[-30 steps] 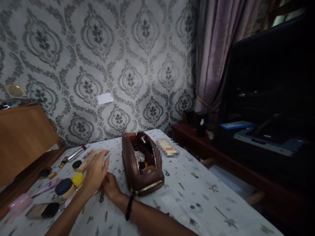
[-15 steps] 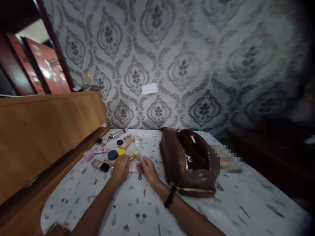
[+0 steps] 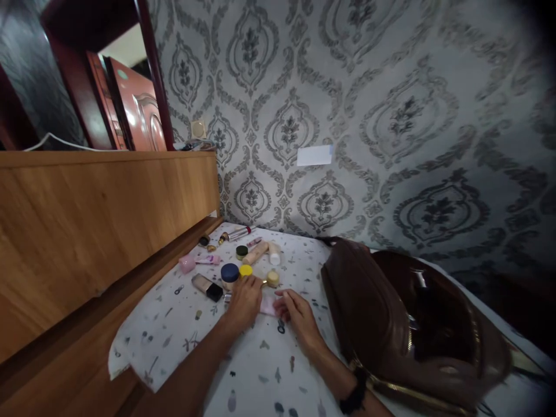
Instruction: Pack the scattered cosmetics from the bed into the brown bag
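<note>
- The pink jar lies at ten o'clock from the pink tube between the hands; the shape beside it is unclear.
- The black-capped bottle rests between nine and ten o'clock; its label is not readable.
- The blue-lidded jar stands at ten o'clock, its contents hidden under the lid.
- The silver stick with a red end is at eleven o'clock, too small for details.
- The left hand is over the left end of the pink tube, the back of the hand upward. The fingers bend down and their tips are hidden, so one cannot tell if it grips.
- The yellow-lidded jar is at eleven o'clock, its lower part covered by this hand.
- The pink tube lies on the patterned cloth, only its middle part visible.
- The cream-lidded jar is at twelve o'clock, just beside a small gold piece that is hard to identify.
- The right hand is at the tube's right end with curled fingers; whether it pinches, one cannot tell.
- The brown bag gapes at three o'clock, its inside mostly dark and its far right side blurred.
</note>
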### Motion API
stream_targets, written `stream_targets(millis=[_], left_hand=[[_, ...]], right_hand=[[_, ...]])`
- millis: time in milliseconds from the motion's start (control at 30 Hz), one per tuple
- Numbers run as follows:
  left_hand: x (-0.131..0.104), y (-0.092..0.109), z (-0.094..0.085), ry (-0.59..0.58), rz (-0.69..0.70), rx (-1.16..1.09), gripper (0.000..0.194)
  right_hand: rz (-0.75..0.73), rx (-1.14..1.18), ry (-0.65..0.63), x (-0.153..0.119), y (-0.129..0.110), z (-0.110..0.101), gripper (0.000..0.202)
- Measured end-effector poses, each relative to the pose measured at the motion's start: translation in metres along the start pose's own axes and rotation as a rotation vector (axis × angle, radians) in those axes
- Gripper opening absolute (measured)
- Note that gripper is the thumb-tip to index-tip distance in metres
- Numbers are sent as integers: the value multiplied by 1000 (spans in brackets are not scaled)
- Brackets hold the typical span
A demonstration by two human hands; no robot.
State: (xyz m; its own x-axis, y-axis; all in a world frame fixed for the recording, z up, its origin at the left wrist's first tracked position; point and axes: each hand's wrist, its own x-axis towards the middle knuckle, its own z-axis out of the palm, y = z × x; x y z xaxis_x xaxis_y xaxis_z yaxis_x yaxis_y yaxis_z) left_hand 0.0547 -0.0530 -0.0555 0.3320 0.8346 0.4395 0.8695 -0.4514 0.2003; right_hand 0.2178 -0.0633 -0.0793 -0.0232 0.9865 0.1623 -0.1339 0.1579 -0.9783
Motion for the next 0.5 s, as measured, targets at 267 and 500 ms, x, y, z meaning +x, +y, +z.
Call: stream_targets(millis=[267,500], left_hand=[[2,0,-2,24,-25,-51,19],[3,2,-7,31,-58,-94,21]], right_hand=[[-6,-24,-1,1,2,-3,65],[-2,-6,13,0,0,-1,65]])
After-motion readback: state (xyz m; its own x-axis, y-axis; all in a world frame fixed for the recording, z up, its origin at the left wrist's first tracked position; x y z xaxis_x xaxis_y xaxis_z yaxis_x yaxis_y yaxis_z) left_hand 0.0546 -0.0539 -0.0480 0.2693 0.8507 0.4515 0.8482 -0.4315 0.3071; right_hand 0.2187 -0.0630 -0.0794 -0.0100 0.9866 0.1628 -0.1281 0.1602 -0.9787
